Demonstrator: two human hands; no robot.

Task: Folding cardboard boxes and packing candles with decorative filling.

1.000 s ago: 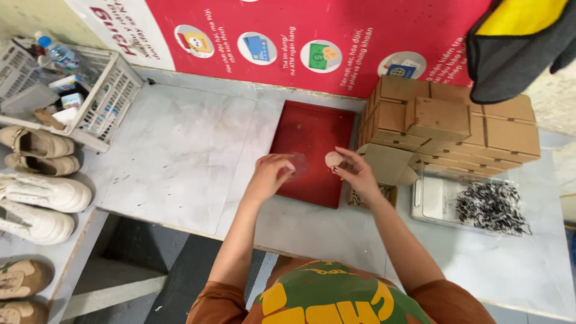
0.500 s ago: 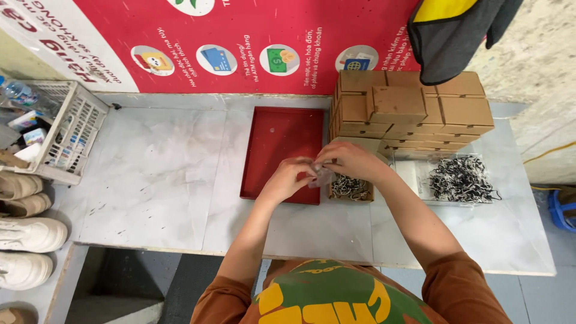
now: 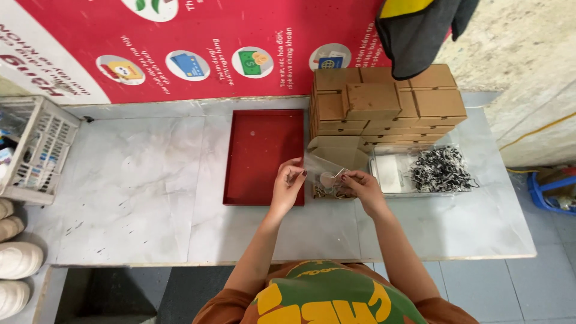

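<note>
- The left hand (image 3: 288, 183) pinches one edge of a small clear plastic bag (image 3: 321, 171), fingers curled on its left side, just above the right edge of the red tray (image 3: 264, 156)
- The right hand (image 3: 362, 183) grips the other side of the bag, thumb and forefinger closed near a small round pale piece (image 3: 327, 179) at the bag's mouth; whether that piece is inside or just behind the film I cannot tell
- The bag hangs between the two hands, above a small open box of dark bits (image 3: 327, 193) that sits on the marble table (image 3: 120, 198)
- To do this well, it seems wise to hold the bag's mouth taut and level with both pinches, so the film does not fold over the opening
- Keeping the work directly above the small box looks sensible: anything that slips drops back into it and not onto the table
- An open cardboard box (image 3: 339, 150) stands just behind the hands, in front of a stack of closed cardboard boxes (image 3: 384, 102)
- To the right lies a clear tray (image 3: 390, 174) with a heap of black clips (image 3: 441, 169); it is near the right hand, so reaches there can stay short
- A white wire basket (image 3: 42, 150) sits well apart at the table's left end, with pale shoes (image 3: 15, 264) below it
</note>
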